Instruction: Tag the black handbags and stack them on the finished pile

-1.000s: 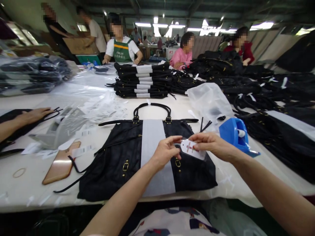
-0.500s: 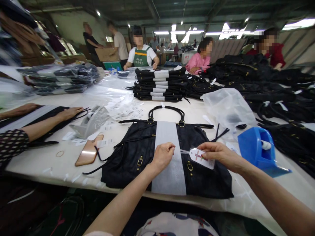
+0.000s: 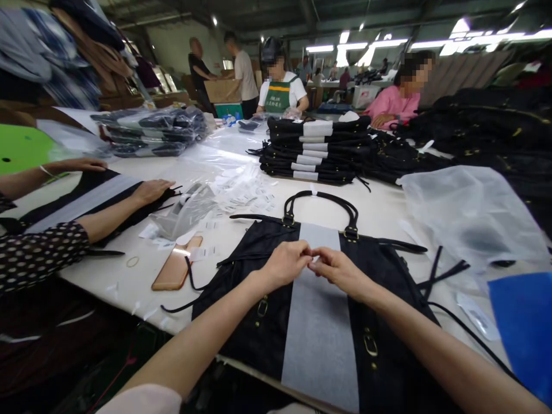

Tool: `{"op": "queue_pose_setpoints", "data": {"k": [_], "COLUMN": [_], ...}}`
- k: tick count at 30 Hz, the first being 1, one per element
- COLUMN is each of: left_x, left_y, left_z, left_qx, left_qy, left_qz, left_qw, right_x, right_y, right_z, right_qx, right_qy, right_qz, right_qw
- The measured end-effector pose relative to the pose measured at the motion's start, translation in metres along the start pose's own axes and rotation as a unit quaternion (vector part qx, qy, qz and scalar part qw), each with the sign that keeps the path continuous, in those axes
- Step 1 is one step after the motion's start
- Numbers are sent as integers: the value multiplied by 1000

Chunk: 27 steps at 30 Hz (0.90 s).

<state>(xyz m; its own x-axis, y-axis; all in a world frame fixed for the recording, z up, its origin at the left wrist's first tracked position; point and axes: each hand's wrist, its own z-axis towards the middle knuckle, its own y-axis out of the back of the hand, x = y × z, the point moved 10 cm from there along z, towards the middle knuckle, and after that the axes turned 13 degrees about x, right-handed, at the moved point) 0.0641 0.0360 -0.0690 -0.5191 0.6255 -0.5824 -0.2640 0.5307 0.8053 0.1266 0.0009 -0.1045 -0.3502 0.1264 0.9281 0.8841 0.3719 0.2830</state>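
A black handbag (image 3: 241, 270) lies flat on the table in front of me, its handles pointing away. Wrapped round its middle is a pale grey paper band (image 3: 321, 345). My left hand (image 3: 284, 261) is closed in a pinch over this band, where it held the string of a white hang tag a moment ago. My right hand (image 3: 340, 273) meets it fingertip to fingertip, also pinched. Something small and whitish shows between the fingers, too small to name. The tag itself is hidden from view.
A phone (image 3: 175, 267), a tape dispenser (image 3: 185, 210) and loose labels (image 3: 245, 190) lie to the left. Beyond stands a stack of black bags (image 3: 317, 152). At right are a clear plastic bag (image 3: 470, 213) and a blue object (image 3: 521, 328). A co-worker's hand (image 3: 153, 190) rests on another bag.
My right hand has moved left to meet my left hand, and the white hang tag it held has gone out of sight. The view has turned right and come closer.
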Motion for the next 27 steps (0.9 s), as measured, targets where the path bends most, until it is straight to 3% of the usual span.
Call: {"op": "queue_pose_setpoints", "data": {"k": [2,6,9,11,15,19,23,27], "left_x": [27,100,147,164,183,187,179,177], "left_y": [17,62,60,50,29,19,15,14], "left_z": [19,65,101,118,126,122,119,118], "left_qx": [13,-63,-20,19,62,77,108,101], "left_qy": [6,101,154,152,125,66,29,40], "left_qz": [-35,-2,-39,-71,-214,-375,-402,-403], "left_qw": [999,993,987,986,967,922,909,909], "right_x": [0,-1,-2,-6,-13,-12,-12,-14], "right_y": [16,55,76,82,74,72,61,55], "right_z": [16,53,84,102,132,141,147,150], "right_qx": [-16,-88,-139,-145,-96,-135,-151,-177], "right_qy": [-11,-14,-20,-37,-76,-121,-135,-160], "right_qz": [-28,-61,-111,-143,-211,-316,-342,-361], "right_qw": [999,994,984,978,970,931,918,901]}}
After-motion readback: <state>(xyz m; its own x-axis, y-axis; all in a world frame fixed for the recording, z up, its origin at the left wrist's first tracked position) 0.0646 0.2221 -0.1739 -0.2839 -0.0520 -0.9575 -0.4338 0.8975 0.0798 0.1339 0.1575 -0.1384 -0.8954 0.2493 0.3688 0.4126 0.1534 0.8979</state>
